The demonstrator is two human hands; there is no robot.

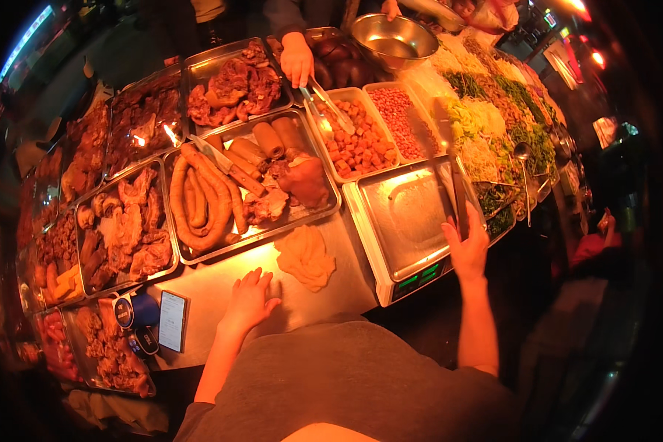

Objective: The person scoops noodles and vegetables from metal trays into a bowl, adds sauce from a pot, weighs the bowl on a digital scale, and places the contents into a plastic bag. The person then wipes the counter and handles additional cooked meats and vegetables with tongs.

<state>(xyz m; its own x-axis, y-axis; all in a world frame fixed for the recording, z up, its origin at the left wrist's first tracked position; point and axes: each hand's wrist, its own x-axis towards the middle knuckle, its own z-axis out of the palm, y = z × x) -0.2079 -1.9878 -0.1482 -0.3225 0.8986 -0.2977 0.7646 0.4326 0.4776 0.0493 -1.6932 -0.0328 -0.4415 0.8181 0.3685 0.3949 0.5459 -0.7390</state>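
Note:
My right hand [468, 246] grips a pair of long metal tongs [457, 185], whose two arms point away from me and stand apart. Beneath them a shallow metal tray [403, 215] rests on a white digital scale [384, 284] with lit green digits. Fingers spread, my left hand [250, 301] holds nothing over the steel counter [323, 304]; whether it touches the surface is unclear. A crumpled cloth [308, 258] lies just beyond it. Farther off, a knife [229, 166] lies across a tray [254, 240] of coiled sausage [185, 204] and other cooked meats.
Across the counter, another person's hand [297, 59] holds tongs [331, 108] over diced food [359, 149]. A steel bowl [395, 41] is beside shredded vegetables [480, 119]. A phone [172, 321] stands at left by a blue device [138, 310]. Meat trays [127, 237] extend leftward.

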